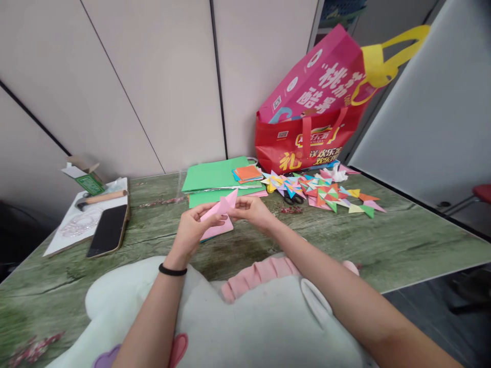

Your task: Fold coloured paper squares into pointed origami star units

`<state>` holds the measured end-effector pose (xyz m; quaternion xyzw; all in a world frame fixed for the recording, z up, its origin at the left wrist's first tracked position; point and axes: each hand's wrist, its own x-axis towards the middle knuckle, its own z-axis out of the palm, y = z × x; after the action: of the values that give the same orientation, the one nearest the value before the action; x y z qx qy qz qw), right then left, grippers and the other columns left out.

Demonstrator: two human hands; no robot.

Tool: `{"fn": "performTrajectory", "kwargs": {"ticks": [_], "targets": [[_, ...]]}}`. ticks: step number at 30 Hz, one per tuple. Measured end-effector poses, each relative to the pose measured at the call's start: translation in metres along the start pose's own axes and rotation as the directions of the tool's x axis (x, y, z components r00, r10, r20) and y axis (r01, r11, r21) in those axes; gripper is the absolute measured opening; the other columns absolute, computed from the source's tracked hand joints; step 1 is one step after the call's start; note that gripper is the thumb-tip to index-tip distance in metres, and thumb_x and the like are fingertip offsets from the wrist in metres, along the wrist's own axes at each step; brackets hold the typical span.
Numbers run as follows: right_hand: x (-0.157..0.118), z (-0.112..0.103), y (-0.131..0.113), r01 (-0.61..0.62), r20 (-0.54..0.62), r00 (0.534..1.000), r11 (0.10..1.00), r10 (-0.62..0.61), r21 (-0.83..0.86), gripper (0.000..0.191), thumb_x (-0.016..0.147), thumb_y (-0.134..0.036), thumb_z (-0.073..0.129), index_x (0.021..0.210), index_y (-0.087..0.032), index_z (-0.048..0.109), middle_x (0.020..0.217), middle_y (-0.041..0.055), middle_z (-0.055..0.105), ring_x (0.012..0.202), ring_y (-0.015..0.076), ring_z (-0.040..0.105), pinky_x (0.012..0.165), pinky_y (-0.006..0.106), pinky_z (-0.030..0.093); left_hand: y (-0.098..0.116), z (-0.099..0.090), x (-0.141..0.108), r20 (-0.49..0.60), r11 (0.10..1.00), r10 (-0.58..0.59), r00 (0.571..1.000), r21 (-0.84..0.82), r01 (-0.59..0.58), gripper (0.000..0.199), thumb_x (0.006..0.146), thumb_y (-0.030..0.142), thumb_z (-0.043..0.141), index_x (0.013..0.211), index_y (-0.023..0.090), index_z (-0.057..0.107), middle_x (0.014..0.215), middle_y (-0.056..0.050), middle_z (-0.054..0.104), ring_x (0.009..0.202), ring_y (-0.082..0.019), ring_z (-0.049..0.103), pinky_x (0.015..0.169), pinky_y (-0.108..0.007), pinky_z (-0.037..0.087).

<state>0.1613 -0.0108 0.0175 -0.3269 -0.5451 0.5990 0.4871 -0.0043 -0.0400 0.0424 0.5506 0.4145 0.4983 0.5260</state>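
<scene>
Between my two hands is a folded piece of pink paper (227, 203), its pointed tip turned up and to the right. My left hand (195, 227) pinches it from the left, thumb in front; a black band circles that wrist. On the other side, the fingertips of my right hand (253, 212) close on its right edge. Just below and behind the hands lies a small stack of pink paper squares (222, 229) on the table. Parts of the folded paper are hidden behind my fingers.
Behind are green paper packs (215, 174), orange squares (248, 173), black scissors (293, 198) and many folded colored paper pieces (326, 194). A red bag (307, 143) stands at the back. Leftward lie a phone (108, 230) and a hammer (103, 198). A pale plush (245, 327) sits under my forearms.
</scene>
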Motion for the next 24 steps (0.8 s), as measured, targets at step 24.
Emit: {"fn": "performTrajectory", "kwargs": {"ticks": [24], "targets": [[0.0032, -0.0007, 0.0089, -0.046, -0.040, 0.998, 0.999, 0.046, -0.002, 0.033, 0.054, -0.035, 0.074, 0.075, -0.013, 0.064, 0.067, 0.0000, 0.063, 0.058, 0.0097, 0.056, 0.056, 0.024, 0.049, -0.0054, 0.0017, -0.0006, 0.048, 0.988, -0.112, 0.993, -0.097, 0.117, 0.043, 0.059, 0.021, 0.074, 0.099, 0.008, 0.064, 0.089, -0.009, 0.070, 0.084, -0.024, 0.065, 0.083, -0.037, 0.052]]}}
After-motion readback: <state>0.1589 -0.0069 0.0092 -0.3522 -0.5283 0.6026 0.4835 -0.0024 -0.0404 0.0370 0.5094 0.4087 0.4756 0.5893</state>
